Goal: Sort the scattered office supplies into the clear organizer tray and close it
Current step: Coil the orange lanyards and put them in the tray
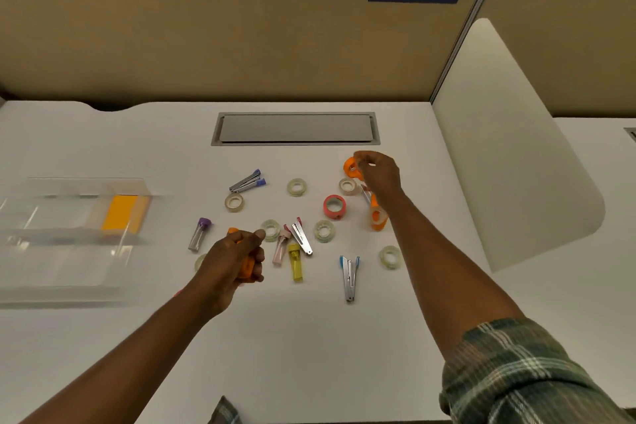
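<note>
Here, at the left edge of the frame, the clear organizer tray [69,237] lies open on a white desk [309,337], blurred, with an orange block [124,213] in one of its upper compartments; the other compartments cannot be read. At lower centre, the left hand [230,265] is closed around an orange tube [246,263], fingers wrapped over it and thumb pointing up. At upper right of the scatter, the right hand [377,172] pinches an orange tape roll [351,167] between fingertips, just above the desk. Loose supplies lie between the hands: a red tape roll [334,206], several clear tape rolls [296,187], a purple-tipped staple remover [247,181], a blue-tipped one [349,277], a yellow tube [295,262] and a purple-capped tube [199,233]. An orange tape dispenser [377,215] sits partly hidden under the right wrist. A plaid sleeve [516,372] fills the lower right corner.
</note>
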`<state>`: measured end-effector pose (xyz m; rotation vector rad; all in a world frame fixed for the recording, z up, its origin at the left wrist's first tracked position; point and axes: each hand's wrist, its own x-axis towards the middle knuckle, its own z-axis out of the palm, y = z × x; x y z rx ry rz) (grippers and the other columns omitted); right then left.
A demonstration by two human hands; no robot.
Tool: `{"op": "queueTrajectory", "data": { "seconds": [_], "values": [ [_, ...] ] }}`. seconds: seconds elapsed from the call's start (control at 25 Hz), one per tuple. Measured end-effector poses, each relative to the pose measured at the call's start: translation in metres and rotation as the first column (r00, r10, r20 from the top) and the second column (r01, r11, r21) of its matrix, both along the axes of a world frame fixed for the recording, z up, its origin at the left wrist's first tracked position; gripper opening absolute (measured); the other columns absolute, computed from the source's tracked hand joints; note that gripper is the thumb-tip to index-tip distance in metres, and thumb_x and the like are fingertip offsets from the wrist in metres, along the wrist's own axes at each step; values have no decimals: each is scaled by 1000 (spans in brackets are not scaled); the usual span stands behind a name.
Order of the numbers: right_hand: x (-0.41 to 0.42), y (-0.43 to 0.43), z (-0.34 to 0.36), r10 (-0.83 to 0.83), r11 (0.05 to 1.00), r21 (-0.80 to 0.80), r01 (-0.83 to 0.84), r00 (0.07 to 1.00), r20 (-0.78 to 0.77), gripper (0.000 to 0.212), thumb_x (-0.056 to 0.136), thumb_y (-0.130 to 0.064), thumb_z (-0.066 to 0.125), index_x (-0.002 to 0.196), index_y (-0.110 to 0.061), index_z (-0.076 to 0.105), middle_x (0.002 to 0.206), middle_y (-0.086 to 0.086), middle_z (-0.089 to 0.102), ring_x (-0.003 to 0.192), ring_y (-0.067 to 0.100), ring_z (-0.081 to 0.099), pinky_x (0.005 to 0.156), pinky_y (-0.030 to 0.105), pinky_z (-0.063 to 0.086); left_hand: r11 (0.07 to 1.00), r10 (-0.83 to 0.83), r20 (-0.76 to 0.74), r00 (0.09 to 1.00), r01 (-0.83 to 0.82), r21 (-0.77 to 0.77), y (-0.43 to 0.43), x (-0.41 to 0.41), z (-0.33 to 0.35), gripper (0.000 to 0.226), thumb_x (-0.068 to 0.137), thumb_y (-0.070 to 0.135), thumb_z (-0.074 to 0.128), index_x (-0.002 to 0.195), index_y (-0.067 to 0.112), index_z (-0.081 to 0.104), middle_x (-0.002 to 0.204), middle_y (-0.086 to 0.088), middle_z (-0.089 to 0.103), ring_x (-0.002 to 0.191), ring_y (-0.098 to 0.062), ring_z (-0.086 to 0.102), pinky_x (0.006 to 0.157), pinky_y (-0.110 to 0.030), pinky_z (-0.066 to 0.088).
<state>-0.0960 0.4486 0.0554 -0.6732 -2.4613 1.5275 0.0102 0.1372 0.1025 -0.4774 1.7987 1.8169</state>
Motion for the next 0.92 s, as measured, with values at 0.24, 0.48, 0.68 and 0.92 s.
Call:
{"op": "queueTrajectory", "data": {
  "seconds": [0.24,0.48,0.68,0.92],
  "values": [
    [-6,-35,111,134,937,-289,-195,966,-219,17,95,-19,60,106,-14,72,96,9,73,78,18,70,69,30,58,993,-30,-159,987,12,-114,16,-29,38,36,89,40,69,75,7,60,61,-8,57,50,-23,51,53,-32,42],
    [8,-78,203,386,860,-211,-465,862,-328,20,97,-16,58,114,-11,67,95,1,71,70,12,60,64,27,52,984,-109,-477,872,25,-178,18,-76,87,18,93,30,65,104,15,66,62,-2,59,49,-11,50,45,-25,42],
    [24,-116,273,521,780,-130,-612,750,-408,23,98,-14,56,119,-8,64,101,5,69,66,9,54,58,21,44,922,-258,-593,763,10,-388,-15,-101,102,24,93,22,63,117,24,65,76,0,63,62,-10,59,54,-22,47],
    [26,-155,314,545,743,-99,-662,685,-483,22,97,-14,57,117,-11,64,107,8,70,67,11,54,58,23,44,707,-703,-260,662,613,-353,-72,-95,87,25,93,21,66,117,20,70,72,-8,59,56,-13,50,50,-22,43]
  ]
}}
